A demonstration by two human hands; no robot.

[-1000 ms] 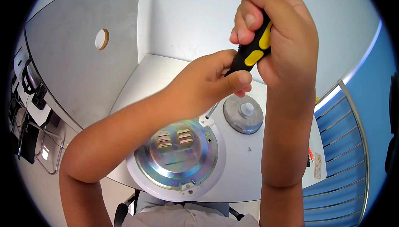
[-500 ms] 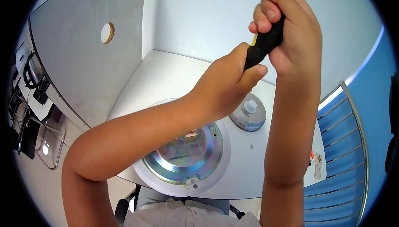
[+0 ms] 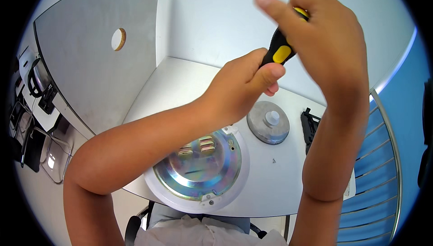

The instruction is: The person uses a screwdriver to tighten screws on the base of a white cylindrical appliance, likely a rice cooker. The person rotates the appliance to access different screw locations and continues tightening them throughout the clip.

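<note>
Up in front of me, above the table, I hold a black-and-yellow screwdriver handle [image 3: 282, 54] at a slant; no blade shows. My left hand [image 3: 243, 83] is closed round its lower end, thumb along the side. The upper end is in my right hand [image 3: 331, 43], fingers curled over it and thumb sticking out, slightly blurred. Below my left forearm lies a round lamp base [image 3: 198, 183] with a shiny iridescent metal plate and a white rim, partly covered by the arm. To its right sits a grey round cover [image 3: 259, 131] with a whitish knob.
Tiny screws [image 3: 274, 160] lie on the white table [image 3: 266, 187]. A black tool [image 3: 309, 126] rests partly behind my right forearm. A grey panel [image 3: 85, 65] with a round hole stands at the left, and a metal railing [image 3: 397, 169] runs along the right.
My right hand has turned over on the handle, its back now toward me, and shifted slightly right and down. The handle has rolled, showing more yellow. My left hand stays nearly in place.
</note>
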